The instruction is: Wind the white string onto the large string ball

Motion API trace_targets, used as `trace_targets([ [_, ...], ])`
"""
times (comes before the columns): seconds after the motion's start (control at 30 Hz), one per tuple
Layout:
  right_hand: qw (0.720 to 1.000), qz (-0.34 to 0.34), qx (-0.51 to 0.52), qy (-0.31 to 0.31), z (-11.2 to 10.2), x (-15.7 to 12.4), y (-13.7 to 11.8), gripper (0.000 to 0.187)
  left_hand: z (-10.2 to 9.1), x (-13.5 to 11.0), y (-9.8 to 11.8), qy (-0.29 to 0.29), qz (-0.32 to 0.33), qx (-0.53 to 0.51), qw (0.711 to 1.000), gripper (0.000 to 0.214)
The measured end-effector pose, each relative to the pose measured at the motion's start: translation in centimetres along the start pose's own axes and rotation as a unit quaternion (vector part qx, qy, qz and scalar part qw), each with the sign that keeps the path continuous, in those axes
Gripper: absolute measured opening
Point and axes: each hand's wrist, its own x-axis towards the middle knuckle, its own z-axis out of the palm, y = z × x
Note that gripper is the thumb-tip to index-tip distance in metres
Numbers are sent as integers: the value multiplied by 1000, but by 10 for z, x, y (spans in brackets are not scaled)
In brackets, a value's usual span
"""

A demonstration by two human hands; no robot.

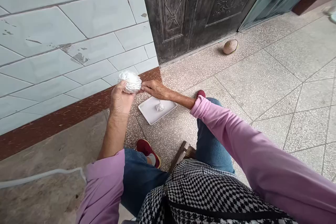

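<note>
Left hand (121,98): curled round the white yarn ball (130,81), thumb against its side; ball held above the floor (241,80), in front of the tiled wall (97,17).
Right hand (155,89): fingers drawn narrow at the ball's right edge; cannot tell whether they pinch a strand.
White tray (149,112): on the floor below the hands; small yarn bundle (160,107) lies in it.
Panelled ball (230,47): near the dark door (194,17); well apart from the tray.

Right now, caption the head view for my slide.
Left hand holding a ball of white string, right hand beside it, a smaller ball in the tray below.
</note>
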Motion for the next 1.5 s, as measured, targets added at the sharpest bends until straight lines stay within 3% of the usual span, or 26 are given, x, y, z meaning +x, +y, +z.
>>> trace_targets([
  [0.1, 998, -8, 14, -59, 8, -8, -9, 36, -6, 7, -4, 51, 17, -1, 999, 70],
  [0.2, 993, -61, 42, -91, 13, -13, -13, 36, -13, 12, -8, 50, 22, 42, 998, 71],
  [0.3, 990, -90, 72, -75, 7, -11, -8, 41, -15, 13, -13, 44, 11, 110, 993, 80],
  [0.4, 990, -82, 111, -18, -7, -4, 2, 40, -10, 10, -15, 38, 1, 164, 986, 91],
  [0.5, 984, -50, 165, 41, -22, 3, 10, 37, -3, 3, -12, -9, -19, 189, 982, 88],
  [0.67, 969, 2, 230, 87, -37, 6, 10, 47, -1, -8, -1, -118, -83, 210, 967, 86],
  [0.77, 964, 24, 250, 92, -40, 7, 11, 48, -2, -13, 3, -166, -125, 182, 961, 90],
  [0.87, 956, 39, 274, 101, -35, 14, 18, 51, -2, -16, 5, -182, -116, 132, 967, 87],
  [1.0, 959, 16, 262, 108, -21, 22, 24, 52, 3, -18, 8, -150, -76, 70, 983, 78],
  [1.13, 984, 15, 156, 87, -12, 16, 13, 43, 7, -15, 9, -82, -49, 23, 995, 82],
  [1.33, 999, 14, 41, -4, -5, -4, -17, 35, 0, -4, 7, 26, -3, -37, 999, 82],
  [1.5, 997, -11, 18, -73, 2, -12, -30, 42, -10, 3, 1, 56, 11, 5, 998, 81],
])
